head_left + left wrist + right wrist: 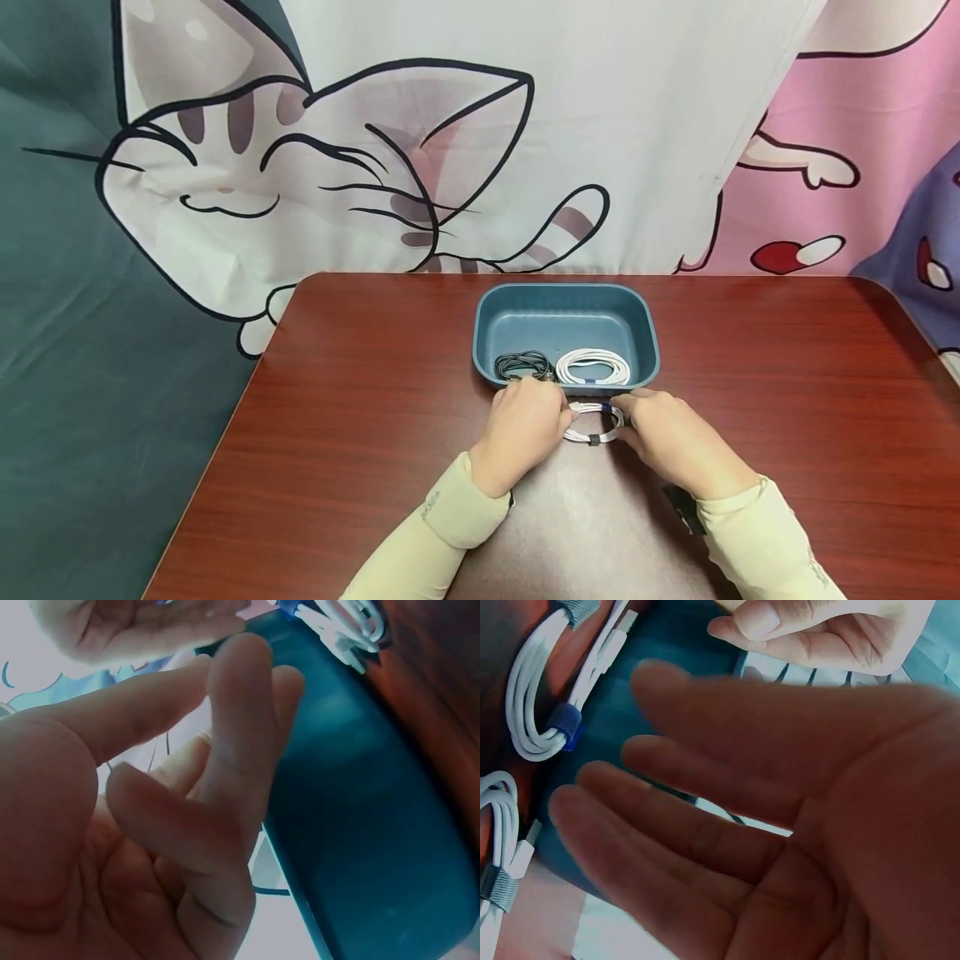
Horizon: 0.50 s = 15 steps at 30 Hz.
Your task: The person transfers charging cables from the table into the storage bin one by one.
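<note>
A white cable coil [592, 437], bound with a blue and a dark strap, lies on the table in front of the blue tray [651, 333]. My left hand [523, 425] is at its left side, fingers loosely bent, thumb tip close to the index finger. No cable shows between those fingers [240, 712] in the left wrist view. At the coil's right side is my right hand [671, 437]; its fingers [667, 825] are relaxed and spread, apart from the cable. A second white coil [499, 825] with a grey strap appears in the right wrist view, hidden in the head view.
Inside the tray lie a black cable coil [522, 364] and a larger white cable coil [592, 365] side by side, near its front wall. The reddish-brown table [360, 400] meets a curtain [630, 167] with cartoon prints at its back edge.
</note>
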Each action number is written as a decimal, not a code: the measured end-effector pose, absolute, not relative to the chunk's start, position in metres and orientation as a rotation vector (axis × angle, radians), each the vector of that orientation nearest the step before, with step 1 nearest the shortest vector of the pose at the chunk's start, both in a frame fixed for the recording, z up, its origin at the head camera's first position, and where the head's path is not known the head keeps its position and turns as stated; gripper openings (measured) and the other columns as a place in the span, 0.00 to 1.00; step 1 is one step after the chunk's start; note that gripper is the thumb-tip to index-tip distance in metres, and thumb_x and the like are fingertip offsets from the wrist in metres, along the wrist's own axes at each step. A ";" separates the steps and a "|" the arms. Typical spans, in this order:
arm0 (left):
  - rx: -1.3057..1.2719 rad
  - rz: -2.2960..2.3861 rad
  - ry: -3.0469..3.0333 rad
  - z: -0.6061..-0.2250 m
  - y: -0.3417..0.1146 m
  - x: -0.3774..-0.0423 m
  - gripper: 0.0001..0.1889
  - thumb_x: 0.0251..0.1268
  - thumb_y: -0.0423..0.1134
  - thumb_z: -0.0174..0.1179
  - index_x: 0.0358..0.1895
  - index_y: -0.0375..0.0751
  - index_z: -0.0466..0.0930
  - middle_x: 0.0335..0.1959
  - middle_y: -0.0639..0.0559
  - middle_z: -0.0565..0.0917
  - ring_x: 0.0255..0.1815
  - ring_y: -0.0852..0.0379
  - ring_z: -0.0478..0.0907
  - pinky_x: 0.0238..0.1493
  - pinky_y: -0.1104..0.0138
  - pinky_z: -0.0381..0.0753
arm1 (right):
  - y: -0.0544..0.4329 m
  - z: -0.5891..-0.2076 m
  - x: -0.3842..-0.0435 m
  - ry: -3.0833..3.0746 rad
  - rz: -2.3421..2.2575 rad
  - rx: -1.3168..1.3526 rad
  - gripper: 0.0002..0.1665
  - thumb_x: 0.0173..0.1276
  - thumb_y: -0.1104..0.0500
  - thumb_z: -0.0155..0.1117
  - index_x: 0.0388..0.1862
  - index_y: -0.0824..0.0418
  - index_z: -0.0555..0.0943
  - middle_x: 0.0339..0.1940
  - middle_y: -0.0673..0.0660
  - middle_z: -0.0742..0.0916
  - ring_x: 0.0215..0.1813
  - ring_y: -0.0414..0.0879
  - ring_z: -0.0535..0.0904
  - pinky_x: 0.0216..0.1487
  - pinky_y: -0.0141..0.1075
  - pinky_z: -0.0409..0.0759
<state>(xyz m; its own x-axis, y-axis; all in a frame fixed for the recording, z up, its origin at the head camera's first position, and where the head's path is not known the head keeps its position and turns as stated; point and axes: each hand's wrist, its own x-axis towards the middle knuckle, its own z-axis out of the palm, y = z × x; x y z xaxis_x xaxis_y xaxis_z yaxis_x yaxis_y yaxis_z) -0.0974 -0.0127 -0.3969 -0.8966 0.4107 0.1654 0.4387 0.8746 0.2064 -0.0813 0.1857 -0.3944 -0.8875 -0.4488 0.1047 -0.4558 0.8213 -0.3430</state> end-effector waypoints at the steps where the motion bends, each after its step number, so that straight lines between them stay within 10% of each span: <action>1: -0.657 -0.326 -2.913 -0.399 -0.012 -0.097 0.13 0.58 0.48 0.70 0.18 0.52 0.83 0.19 0.55 0.83 0.22 0.52 0.82 0.19 0.61 0.75 | 0.185 -0.396 -0.082 -2.967 0.561 0.744 0.14 0.53 0.70 0.76 0.33 0.56 0.81 0.26 0.50 0.83 0.32 0.52 0.83 0.34 0.49 0.80; 15: -0.541 -0.157 -2.920 -0.417 0.003 -0.090 0.15 0.56 0.49 0.72 0.17 0.49 0.81 0.20 0.51 0.84 0.21 0.52 0.83 0.16 0.60 0.76 | 0.177 -0.402 -0.080 -3.027 0.473 0.695 0.14 0.53 0.73 0.73 0.35 0.60 0.80 0.28 0.54 0.82 0.32 0.53 0.82 0.26 0.47 0.77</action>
<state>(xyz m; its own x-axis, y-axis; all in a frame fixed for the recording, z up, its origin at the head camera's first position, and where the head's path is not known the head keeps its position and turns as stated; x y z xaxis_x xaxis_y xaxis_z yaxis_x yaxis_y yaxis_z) -0.0896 0.0028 -0.4170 -0.9203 0.3459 0.1829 0.3635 0.9288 0.0725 -0.0795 0.1769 -0.4023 -0.9021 -0.4263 0.0665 -0.4262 0.8568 -0.2903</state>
